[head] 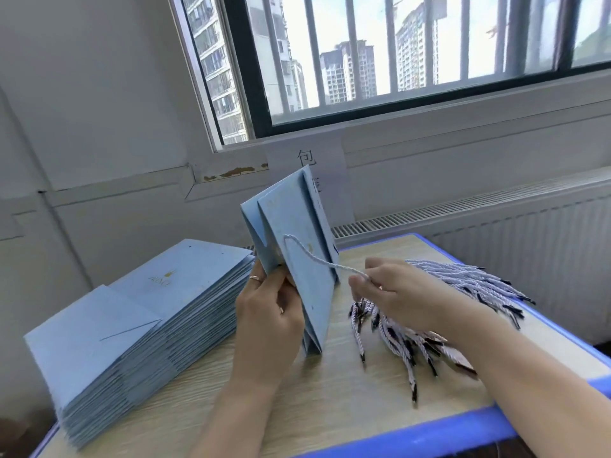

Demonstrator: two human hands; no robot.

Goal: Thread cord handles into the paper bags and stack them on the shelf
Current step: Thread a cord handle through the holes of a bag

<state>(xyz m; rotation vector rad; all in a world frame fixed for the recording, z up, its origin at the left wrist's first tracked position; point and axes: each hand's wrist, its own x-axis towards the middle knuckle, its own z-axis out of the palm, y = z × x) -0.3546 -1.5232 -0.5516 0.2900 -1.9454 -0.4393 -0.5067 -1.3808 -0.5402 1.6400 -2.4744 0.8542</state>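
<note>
Pinching cord (317,259) in right hand (396,292) fingertips (358,281), just right of paper bag (297,226) mid-tabletop (330,385). Gripping bag edge with left hand (267,312). Rightward pull next, probably.

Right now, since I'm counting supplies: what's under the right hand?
A pile of twisted cords with dark tips lies on the table under the right hand. The forearm covers the pile's middle, so no count is possible.
</note>
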